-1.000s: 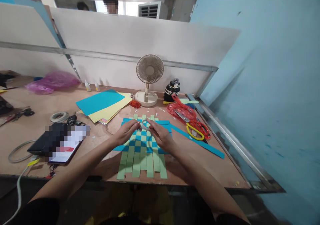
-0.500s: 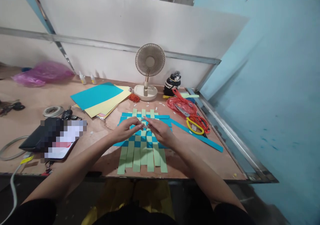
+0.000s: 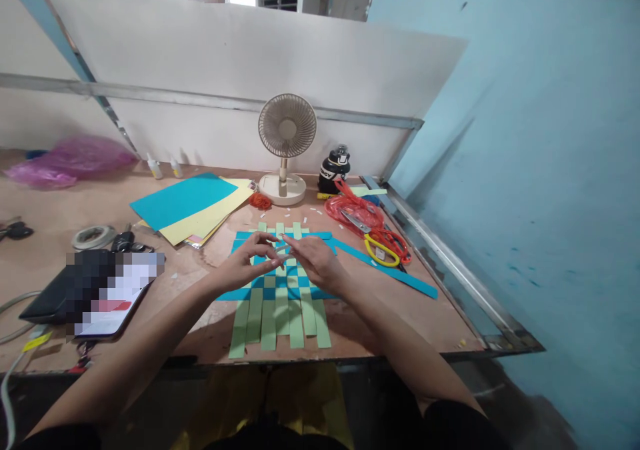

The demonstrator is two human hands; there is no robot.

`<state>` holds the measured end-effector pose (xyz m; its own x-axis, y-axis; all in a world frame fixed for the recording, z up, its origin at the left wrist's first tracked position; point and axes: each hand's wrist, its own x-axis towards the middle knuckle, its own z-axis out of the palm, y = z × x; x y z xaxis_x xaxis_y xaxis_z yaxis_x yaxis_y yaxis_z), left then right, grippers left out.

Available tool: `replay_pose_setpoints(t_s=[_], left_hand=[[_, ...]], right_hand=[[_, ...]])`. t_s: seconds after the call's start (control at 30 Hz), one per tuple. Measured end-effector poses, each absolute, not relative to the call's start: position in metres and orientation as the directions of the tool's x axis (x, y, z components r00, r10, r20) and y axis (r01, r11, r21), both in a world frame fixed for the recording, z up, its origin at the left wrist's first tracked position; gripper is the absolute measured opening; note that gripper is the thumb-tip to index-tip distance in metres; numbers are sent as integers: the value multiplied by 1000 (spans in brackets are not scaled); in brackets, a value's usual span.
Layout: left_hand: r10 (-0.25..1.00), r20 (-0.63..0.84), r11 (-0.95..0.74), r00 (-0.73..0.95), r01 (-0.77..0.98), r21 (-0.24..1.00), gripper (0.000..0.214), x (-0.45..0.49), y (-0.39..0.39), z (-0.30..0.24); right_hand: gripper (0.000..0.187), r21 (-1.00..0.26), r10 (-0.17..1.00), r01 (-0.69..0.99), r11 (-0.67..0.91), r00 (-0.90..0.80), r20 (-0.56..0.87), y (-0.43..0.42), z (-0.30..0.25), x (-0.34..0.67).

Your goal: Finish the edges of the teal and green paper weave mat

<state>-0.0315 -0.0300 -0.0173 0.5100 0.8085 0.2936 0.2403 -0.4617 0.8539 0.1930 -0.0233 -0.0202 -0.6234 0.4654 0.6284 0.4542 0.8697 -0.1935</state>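
Observation:
Over a woven paper mat of pale green and blue strips, my two hands face each other. A short whitish strip, perhaps tape, spans the gap between their fingertips. My left hand has its thumb and fingers curled at one end of it. My right hand pinches near the other end, its fingers bent and close together. Both hands cover the upper middle of the mat. The green strips' loose ends hang toward the table's front edge.
Right of the mat lie a loose blue strip, yellow-handled scissors and a red plastic bag. Behind stand a fan and a black bottle. Leftward are paper sheets, a tape roll and a phone.
My left fingers have spread and drawn slightly away from my right fingertips, showing more of the whitish strip. The whole view has shifted a little; the mat lies as before.

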Motion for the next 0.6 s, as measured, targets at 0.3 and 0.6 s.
replay_pose_setpoints(t_s=[0.3, 0.6], left_hand=[[834, 18, -54, 552, 48, 997, 21, -25, -32, -14], [938, 14, 109, 346, -333, 937, 22, -20, -12, -18]], right_hand=[[47, -227, 511, 491, 841, -585, 630, -26, -21, 194], [37, -342, 709, 743, 575, -245, 661, 1, -1, 259]])
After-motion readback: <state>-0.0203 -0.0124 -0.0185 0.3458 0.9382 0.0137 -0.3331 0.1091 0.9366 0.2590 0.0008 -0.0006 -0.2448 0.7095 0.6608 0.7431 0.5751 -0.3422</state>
